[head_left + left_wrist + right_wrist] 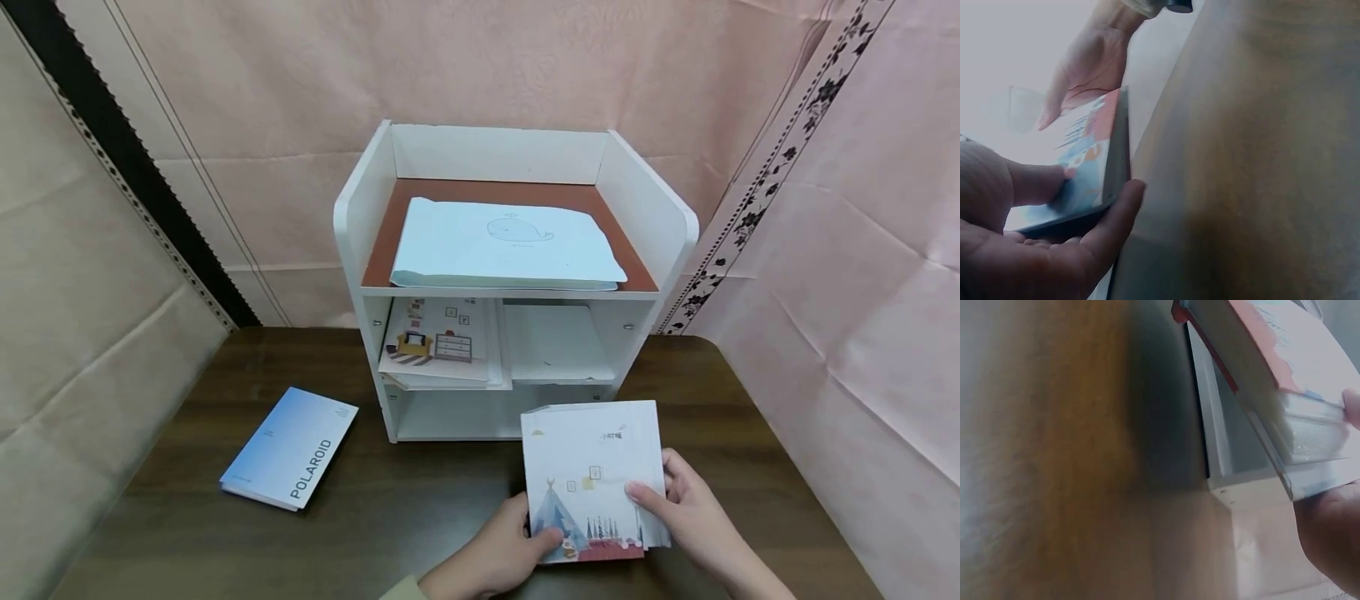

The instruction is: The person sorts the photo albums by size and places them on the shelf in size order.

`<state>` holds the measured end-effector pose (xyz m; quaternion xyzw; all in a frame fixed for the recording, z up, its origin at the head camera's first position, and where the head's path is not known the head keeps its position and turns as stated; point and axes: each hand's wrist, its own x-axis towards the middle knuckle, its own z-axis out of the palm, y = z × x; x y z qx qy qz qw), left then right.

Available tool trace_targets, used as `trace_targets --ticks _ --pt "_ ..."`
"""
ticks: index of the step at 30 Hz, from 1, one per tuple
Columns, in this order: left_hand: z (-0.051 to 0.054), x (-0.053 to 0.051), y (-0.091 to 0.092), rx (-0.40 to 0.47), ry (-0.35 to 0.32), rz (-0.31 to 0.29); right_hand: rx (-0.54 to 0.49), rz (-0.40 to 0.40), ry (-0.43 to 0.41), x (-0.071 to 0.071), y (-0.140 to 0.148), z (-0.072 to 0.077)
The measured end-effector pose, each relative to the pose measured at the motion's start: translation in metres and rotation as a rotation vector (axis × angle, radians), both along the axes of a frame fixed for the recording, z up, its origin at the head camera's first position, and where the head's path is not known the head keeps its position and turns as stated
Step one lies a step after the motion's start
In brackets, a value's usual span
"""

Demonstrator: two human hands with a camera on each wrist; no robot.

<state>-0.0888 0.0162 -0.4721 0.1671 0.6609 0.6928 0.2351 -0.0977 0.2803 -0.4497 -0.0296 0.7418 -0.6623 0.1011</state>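
Currently held thick white paper book with a blue tent drawing (585, 450): is resting between both hands' fingers.
Left hand (501, 546): fingers are clamping the book's near left corner, thumb on top.
Right hand (688, 504): fingers are gripping its right edge, thumb on the cover.
White open shelf unit (498, 154): is standing beyond the fingers.
Blue-and-white rectangular POLAROID book (288, 446): is lying on the dark brown wooden table (172, 533), left of the left fingers.

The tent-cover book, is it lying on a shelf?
No, the left hand and right hand hold the tent-cover book in front of the white shelf unit.
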Motion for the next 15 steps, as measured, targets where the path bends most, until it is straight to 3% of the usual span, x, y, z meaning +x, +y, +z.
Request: trace_targets --ticks 5,15 --pt "-0.003 0.001 -0.006 0.034 0.0 0.068 0.008 0.026 0.05 -0.002 -0.011 0.006" --pt "0.009 -0.002 -0.019 0.066 -0.041 0.129 0.007 0.044 0.097 -0.007 -0.027 0.009"
